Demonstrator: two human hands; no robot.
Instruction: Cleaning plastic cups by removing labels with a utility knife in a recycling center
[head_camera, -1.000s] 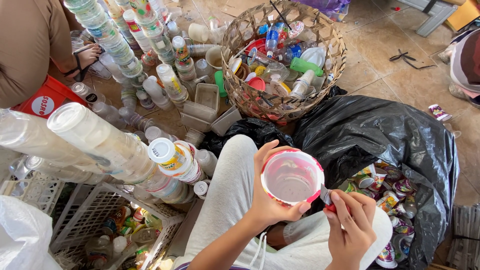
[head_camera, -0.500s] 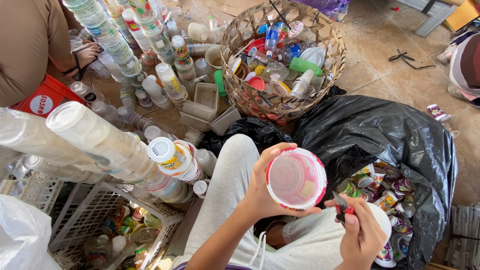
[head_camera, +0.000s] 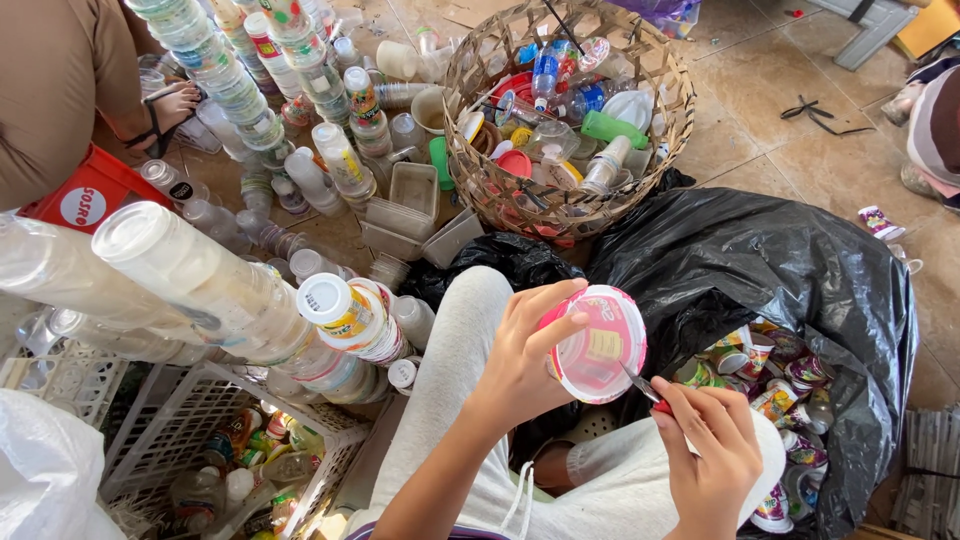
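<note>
my left hand (head_camera: 520, 365) grips a pink-rimmed plastic cup (head_camera: 597, 345) by its wall, over my lap beside the black bag (head_camera: 790, 270). my right hand (head_camera: 712, 455) pinches a small red-handled blade (head_camera: 645, 392) at the rim. the cup looks light, thin, crushable; i'd hold it near the stiffer rim.

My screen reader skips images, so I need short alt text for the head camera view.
A seated person's left hand holds a pink-rimmed plastic cup while the right hand puts a small red-handled blade to its rim. Around them sit a black bag of cups, a woven basket of bottles and stacked clear cups.
</note>
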